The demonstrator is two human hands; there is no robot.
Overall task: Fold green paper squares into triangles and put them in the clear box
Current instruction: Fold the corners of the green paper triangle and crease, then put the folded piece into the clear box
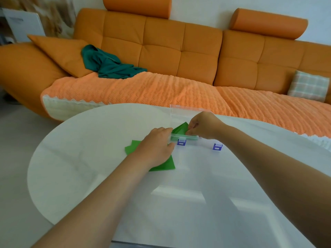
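Observation:
A clear box (184, 137) with blue latches and its lid raised stands on the white table (179, 203). My right hand (202, 125) reaches over the box and pinches a folded green paper triangle (180, 128) that sits partly inside it. My left hand (155, 145) lies on a stack of flat green paper squares (166, 165) to the left of the box, its fingertips touching the box's left end. Much of the stack is hidden under that hand.
An orange sofa (161, 51) with a ribbed orange throw runs behind the table. A dark green cloth (107, 63) and a checked cushion (308, 85) lie on it. The table's rounded edge curves away at the left.

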